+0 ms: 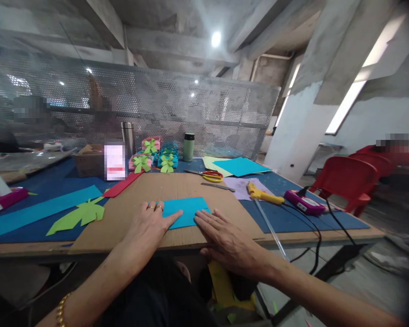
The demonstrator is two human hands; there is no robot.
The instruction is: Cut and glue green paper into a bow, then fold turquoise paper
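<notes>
A bright blue sheet of paper (187, 209) lies on a brown cardboard sheet (122, 227) at the front of the table. My left hand (153, 222) rests on its left side, fingers stretched out and the thumb on the paper. My right hand (221, 231) lies flat with its fingertips on the lower right part of the blue paper. A small cut or crease shows near the paper's right edge. To the left are a green paper leaf cutout (85, 214), a long blue paper strip (47, 209) and a red paper strip (122, 185).
Scissors (211, 175), a craft knife (218, 186) and a yellow glue gun (266, 195) lie right of centre; its cord runs near a purple power strip (303, 203). Finished paper pieces (167, 159), a green bottle (188, 147) and a steel flask (128, 138) stand behind.
</notes>
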